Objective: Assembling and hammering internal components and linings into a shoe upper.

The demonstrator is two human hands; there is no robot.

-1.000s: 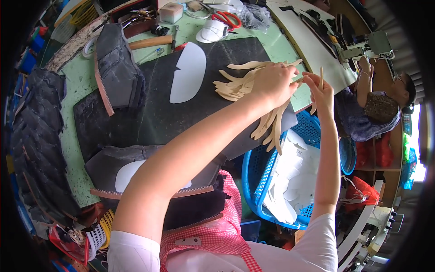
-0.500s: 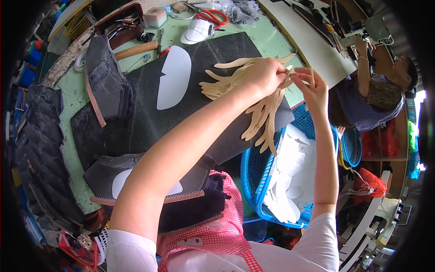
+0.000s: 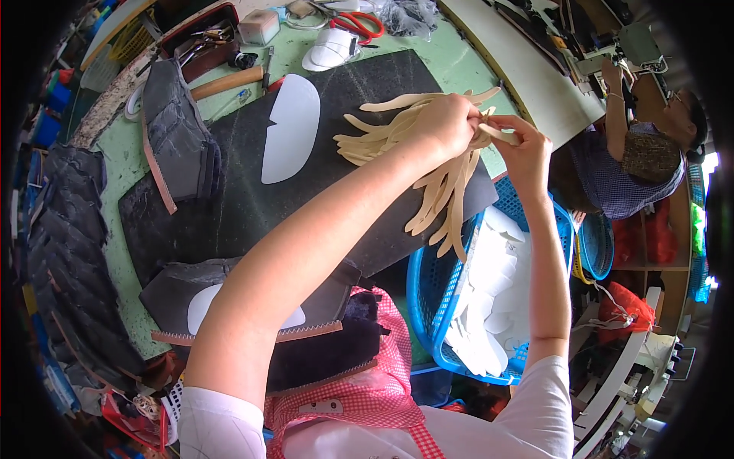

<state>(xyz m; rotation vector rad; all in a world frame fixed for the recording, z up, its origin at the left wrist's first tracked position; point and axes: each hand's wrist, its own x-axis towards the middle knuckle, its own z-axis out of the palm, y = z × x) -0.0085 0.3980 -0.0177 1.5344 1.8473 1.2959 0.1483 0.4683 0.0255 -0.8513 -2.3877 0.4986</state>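
A heap of curved beige strips (image 3: 440, 195) lies fanned out over the right end of a black board (image 3: 367, 222). My left hand (image 3: 449, 126) is closed on the bundle near its upper end. Just right of it, my right hand (image 3: 526, 151) pinches a single beige strip (image 3: 501, 135), its fingers close to those of my left hand. The exact grip points are partly hidden by the fingers. A white notched sheet piece (image 3: 292, 130) lies flat on the board, left of the strips.
A blue basket (image 3: 428, 306) of white cut pieces stands below my right forearm. Dark stacked panels (image 3: 180, 138) lie on the green table (image 3: 122, 229). Red-handled scissors (image 3: 359, 27) and a wooden-handled hammer (image 3: 229, 82) lie at the back. A co-worker (image 3: 634, 161) sits at right.
My right hand has turned and moved slightly left, toward my left hand. The strip in its fingers has swung from upright to nearly level. My left hand stays nearly in place.
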